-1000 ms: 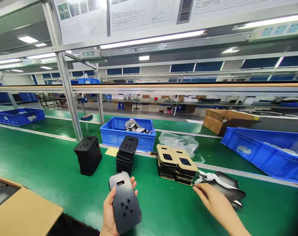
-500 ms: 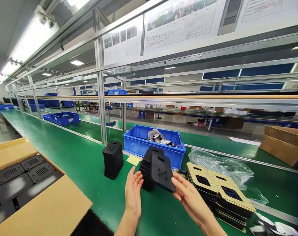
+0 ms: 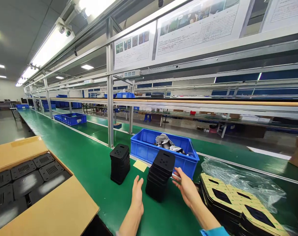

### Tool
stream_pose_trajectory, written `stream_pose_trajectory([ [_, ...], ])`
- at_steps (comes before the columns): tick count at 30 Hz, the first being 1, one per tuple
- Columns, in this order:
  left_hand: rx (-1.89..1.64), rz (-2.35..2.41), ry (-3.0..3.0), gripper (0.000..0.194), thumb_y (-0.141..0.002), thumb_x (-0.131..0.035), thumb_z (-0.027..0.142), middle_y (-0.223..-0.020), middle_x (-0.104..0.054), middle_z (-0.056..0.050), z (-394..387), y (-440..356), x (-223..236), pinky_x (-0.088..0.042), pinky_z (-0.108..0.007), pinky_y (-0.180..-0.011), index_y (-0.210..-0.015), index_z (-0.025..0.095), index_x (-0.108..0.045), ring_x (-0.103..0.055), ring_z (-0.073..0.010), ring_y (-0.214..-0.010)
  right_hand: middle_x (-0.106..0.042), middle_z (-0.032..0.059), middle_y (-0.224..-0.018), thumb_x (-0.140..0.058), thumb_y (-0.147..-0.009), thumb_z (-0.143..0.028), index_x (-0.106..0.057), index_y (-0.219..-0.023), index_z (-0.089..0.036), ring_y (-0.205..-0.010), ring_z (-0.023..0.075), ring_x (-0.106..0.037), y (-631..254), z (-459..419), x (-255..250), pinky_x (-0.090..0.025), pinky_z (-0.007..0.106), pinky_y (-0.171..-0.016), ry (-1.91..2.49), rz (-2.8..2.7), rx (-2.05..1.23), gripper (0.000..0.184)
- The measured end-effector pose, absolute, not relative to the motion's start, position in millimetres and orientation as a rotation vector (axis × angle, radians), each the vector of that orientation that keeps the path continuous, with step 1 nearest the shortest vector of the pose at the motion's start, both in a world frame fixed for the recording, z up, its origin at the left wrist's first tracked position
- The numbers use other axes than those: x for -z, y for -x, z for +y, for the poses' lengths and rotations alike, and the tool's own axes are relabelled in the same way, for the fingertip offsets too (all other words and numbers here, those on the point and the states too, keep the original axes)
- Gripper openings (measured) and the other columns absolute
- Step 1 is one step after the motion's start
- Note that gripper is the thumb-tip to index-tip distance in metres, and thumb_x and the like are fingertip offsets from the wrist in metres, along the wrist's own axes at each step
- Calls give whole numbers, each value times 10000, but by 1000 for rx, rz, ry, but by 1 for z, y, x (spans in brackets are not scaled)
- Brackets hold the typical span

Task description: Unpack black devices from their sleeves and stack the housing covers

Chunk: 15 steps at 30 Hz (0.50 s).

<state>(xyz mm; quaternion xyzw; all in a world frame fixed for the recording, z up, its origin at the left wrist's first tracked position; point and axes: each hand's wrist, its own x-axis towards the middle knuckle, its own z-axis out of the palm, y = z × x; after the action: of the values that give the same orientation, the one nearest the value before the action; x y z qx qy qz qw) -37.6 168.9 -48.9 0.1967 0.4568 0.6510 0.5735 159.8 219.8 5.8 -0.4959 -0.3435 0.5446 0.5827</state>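
A slightly uneven stack of black plastic covers stands on the green bench between my two hands. My right hand is just right of the stack's upper part, fingers apart, holding nothing. On the stack's left, my left hand is open with its fingers stretched upward, a little away from the covers. The topmost cover shows a slot and several small holes. A second, neater stack of black covers stands further left, and a yellow paper note lies between the two stacks.
Behind the stacks sits a blue bin with crumpled wrapping. Yellow-backed adhesive frames are piled at right beside clear plastic film. At left, an open cardboard box holds black covers. A metal post rises behind the bench.
The black cover that my right hand held tilted against the stack now lies on top of it, released. My right hand has opened. The camera view has turned somewhat left.
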Motion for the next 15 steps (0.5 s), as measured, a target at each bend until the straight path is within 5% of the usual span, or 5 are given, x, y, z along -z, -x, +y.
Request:
stream_pose_trajectory([
  [4,-1437,1074,-450,414,-922,-563,429,-1373,-540,-106,192,28,52,-402,-550,-1050,-1254,182,-560,-519,-281,-1246,-608,106,-1199,-432,-983,-569,-532,-1292,-180,-971,215,-634,-140,207,30,-528,436,-852,1222,-683,-1450,507],
  [10,-1423,950,-609,395,-920,-538,500,-1246,-677,-93,180,30,49,-363,-472,-1106,-1067,164,-685,-583,-241,-1215,-639,100,-1197,-429,-991,-556,-574,-1241,-157,-1023,216,-644,-98,202,45,-508,442,-918,1014,-669,-1601,493],
  [15,-1540,1021,-516,447,-907,-525,503,-1330,-639,-114,168,59,57,-346,-353,-1131,-1110,145,-702,-491,-266,-1337,-660,95,-1151,-444,-990,-541,-609,-1173,-149,-1017,214,-649,-60,203,52,-502,448,-927,921,-736,-1705,463],
])
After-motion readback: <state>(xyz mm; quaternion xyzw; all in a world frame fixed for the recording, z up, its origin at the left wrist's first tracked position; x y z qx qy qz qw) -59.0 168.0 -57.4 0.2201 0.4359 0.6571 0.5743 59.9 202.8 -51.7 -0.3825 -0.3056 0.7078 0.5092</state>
